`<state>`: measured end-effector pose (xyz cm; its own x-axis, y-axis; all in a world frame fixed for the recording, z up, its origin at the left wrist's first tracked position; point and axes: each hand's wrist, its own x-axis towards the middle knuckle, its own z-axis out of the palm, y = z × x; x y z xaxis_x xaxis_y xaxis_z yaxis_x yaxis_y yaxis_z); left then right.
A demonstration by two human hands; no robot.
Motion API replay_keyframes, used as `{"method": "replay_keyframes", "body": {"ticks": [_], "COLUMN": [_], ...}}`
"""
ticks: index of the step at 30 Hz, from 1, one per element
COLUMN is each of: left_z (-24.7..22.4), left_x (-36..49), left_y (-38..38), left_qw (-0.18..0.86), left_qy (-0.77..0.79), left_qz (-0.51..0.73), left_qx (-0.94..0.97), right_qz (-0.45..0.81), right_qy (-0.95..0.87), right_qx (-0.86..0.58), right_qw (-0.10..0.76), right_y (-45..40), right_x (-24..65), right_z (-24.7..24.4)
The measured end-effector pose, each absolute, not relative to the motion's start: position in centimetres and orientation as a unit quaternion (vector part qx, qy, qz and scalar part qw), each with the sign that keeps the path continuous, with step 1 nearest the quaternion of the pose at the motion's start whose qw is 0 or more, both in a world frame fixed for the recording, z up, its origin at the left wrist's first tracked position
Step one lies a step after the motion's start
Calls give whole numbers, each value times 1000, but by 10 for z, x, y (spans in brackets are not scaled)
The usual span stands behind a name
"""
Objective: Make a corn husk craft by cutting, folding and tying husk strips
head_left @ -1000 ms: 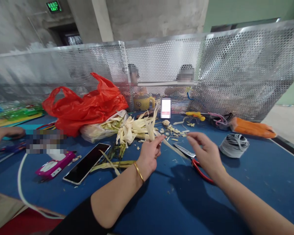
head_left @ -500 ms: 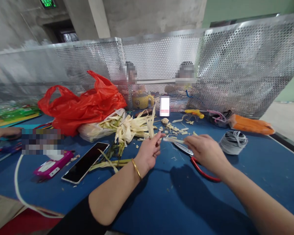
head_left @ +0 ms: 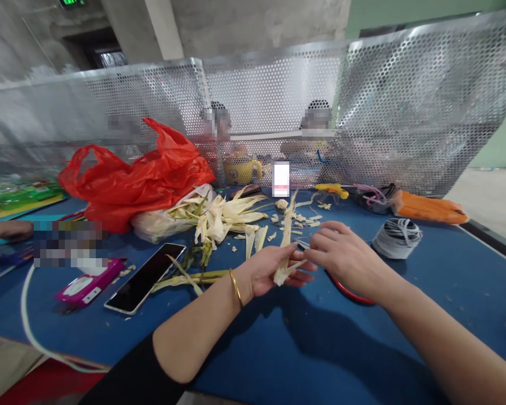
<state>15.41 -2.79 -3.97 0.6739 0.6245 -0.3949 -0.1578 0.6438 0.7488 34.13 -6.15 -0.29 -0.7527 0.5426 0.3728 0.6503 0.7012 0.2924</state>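
A pale strip of dried corn husk [head_left: 287, 233] stands up from my left hand [head_left: 263, 273], held under the thumb across the fingers, its torn lower end hanging over the palm. My right hand [head_left: 346, 259] is close beside it, with thumb and fingers pinched at a thin side sliver of the same husk. Red-handled scissors [head_left: 354, 295] lie on the table below my right hand, which hides most of them. Just beyond my left hand are loose husk pieces [head_left: 259, 239]. A heap of corn husks [head_left: 223, 216] spreads farther back.
A phone [head_left: 145, 278] and a magenta box [head_left: 90, 284] lie at left, below a red plastic bag [head_left: 139, 180]. Grey yarn [head_left: 397, 239] and an orange pouch [head_left: 430, 208] are at right. A perforated metal screen [head_left: 274, 84] bounds the back. Another person's hand [head_left: 14, 230] is far left.
My left hand has shifted right and opened its palm upward, bringing the husk across. My right hand has moved slightly left to meet it. Husk pieces now show on the table beyond my left hand.
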Motion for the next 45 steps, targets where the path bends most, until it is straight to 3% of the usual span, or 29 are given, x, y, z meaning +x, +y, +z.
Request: {"method": "replay_keyframes", "body": {"ticks": [14, 22, 29, 35, 39, 45], "left_z": [-40, -33, -34, -36, -35, -34], "left_x": [156, 157, 156, 154, 156, 158], "left_y": [-37, -47, -44, -42, -39, -27], "left_qw": [802, 769, 798, 826, 863, 874], "left_qy": [362, 352, 335, 303, 242, 209], "left_qz": [183, 140, 127, 153, 258, 398], "left_qx": [439, 515, 485, 450, 361, 187], "right_qz": [-154, 32, -1, 15, 83, 65], "right_qy": [-906, -823, -618, -518, -574, -776], "right_qx": [-363, -465, -588, -594, -567, -490], "right_qw": [156, 325, 523, 615, 585, 391], "right_y": [-58, -45, -49, -48, -54, -69], "right_x": [344, 364, 360, 362, 350, 319], "right_z": [-4, -5, -7, -4, -6, -19]}}
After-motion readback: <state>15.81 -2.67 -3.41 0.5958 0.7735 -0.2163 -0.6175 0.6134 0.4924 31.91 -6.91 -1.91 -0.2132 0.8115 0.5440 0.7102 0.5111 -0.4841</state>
